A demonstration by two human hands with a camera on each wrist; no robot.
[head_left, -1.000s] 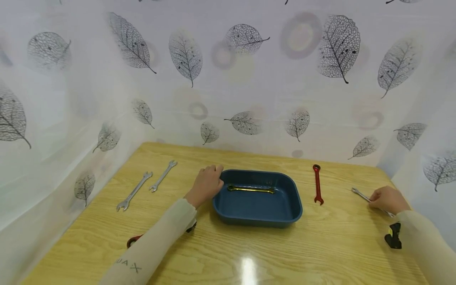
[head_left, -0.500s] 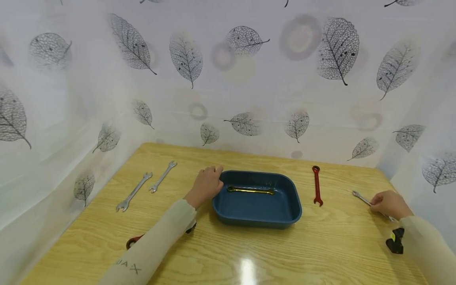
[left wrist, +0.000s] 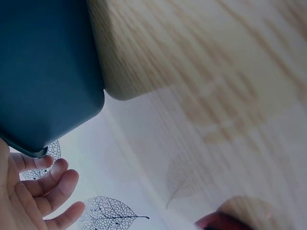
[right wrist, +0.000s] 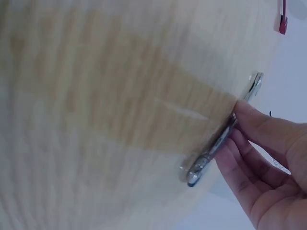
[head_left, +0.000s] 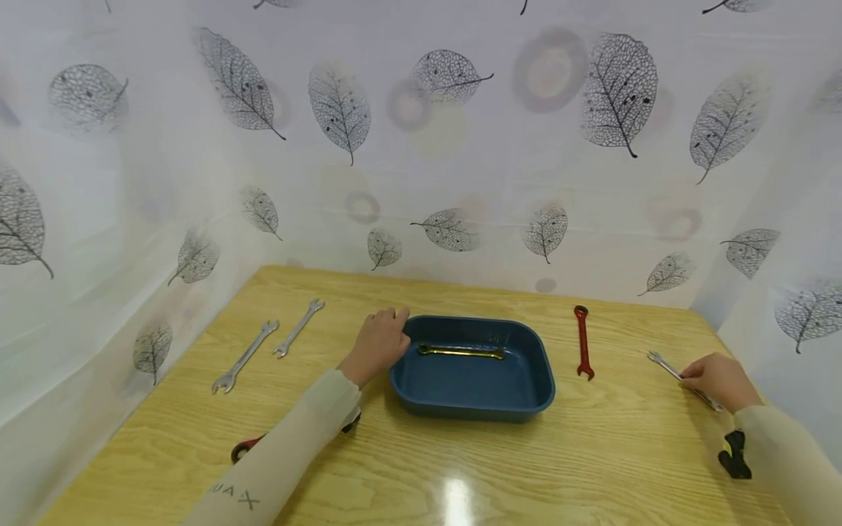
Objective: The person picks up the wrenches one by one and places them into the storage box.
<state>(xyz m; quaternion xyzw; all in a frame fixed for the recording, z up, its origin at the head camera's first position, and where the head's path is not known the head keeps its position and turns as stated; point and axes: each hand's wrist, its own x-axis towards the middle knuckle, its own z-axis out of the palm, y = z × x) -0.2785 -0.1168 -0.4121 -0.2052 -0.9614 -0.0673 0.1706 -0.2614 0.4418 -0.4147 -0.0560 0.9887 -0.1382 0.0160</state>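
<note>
A dark blue tray (head_left: 475, 409) stands mid-table with a gold wrench (head_left: 460, 352) lying inside it. My left hand (head_left: 379, 338) rests against the tray's left rim. In the left wrist view its relaxed fingers (left wrist: 45, 189) lie just outside the tray's corner (left wrist: 48, 76), holding nothing. At the right edge of the table my right hand (head_left: 720, 380) pinches a silver wrench (head_left: 663, 363). The right wrist view shows the thumb on top of the silver wrench (right wrist: 218, 143) and the fingers (right wrist: 249, 172) under its shaft. The wrench's far end touches the table.
A red wrench (head_left: 582, 342) lies between the tray and my right hand, and its tip (right wrist: 283, 17) also shows in the right wrist view. Two silver wrenches (head_left: 245, 356) (head_left: 299, 327) lie at the left. Leaf-patterned sheets (head_left: 421, 146) wall in the wooden table (head_left: 460, 467) on three sides.
My right hand has settled slightly nearer me on the silver wrench. The left hand, tray and other wrenches have not moved.
</note>
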